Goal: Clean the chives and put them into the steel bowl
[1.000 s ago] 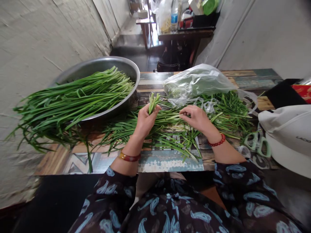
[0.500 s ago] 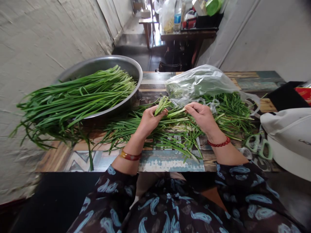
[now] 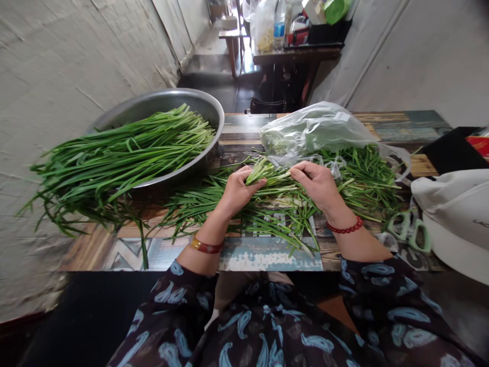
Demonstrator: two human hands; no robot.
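My left hand [image 3: 237,192] is closed round a small bunch of garlic chives [image 3: 259,171], pale stem ends up and toward the right. Thumb and fingertips of my right hand [image 3: 316,184] pinch the whitish end of a chive stem [image 3: 283,176] just right of that bunch. Under both hands, loose chives [image 3: 198,201] spread over the wooden table [image 3: 267,256]. At the left, a large steel basin [image 3: 219,122] holds a thick pile of chives [image 3: 141,148], their leaves hanging over its rim.
A clear plastic bag [image 3: 317,130] with greens inside lies behind my right hand, with more chives [image 3: 367,171] beside it. Green-handled scissors [image 3: 410,229] and a white cap [image 3: 454,214] are at the right. Beyond stands another table [image 3: 301,55] with a water bottle [image 3: 279,28].
My left hand has shifted slightly to the right, nearer my right hand, and the bunch in it has tilted lower. My right hand stays nearly in place, still pinching.
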